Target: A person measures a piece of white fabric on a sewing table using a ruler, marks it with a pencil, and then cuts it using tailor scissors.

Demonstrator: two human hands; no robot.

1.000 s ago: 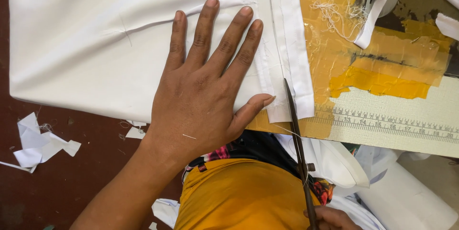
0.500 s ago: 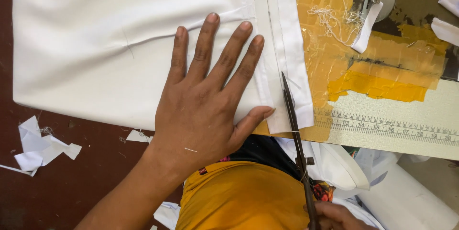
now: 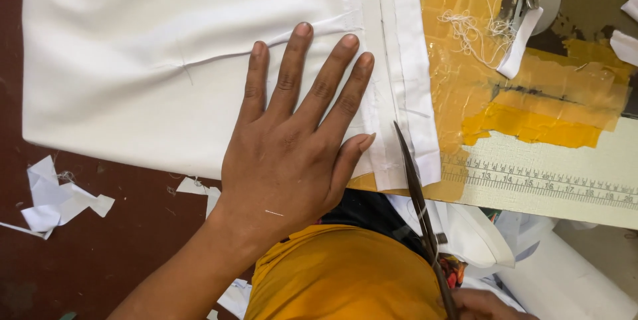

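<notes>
Left hand [image 3: 292, 160] is lying flat, fingers spread, pinning white cloth [image 3: 166, 61] to the table. Scissors [image 3: 415, 194], gripped low by the right hand [image 3: 488, 305] (mostly hidden), have been advancing along the hemmed edge. Free room is lying leftward; tape [image 3: 531, 124] and ruler [image 3: 565, 184] are crowding the right.

No packages, labels, signs or screens show anywhere near the fingers [image 3: 292, 67] of either hand.
</notes>
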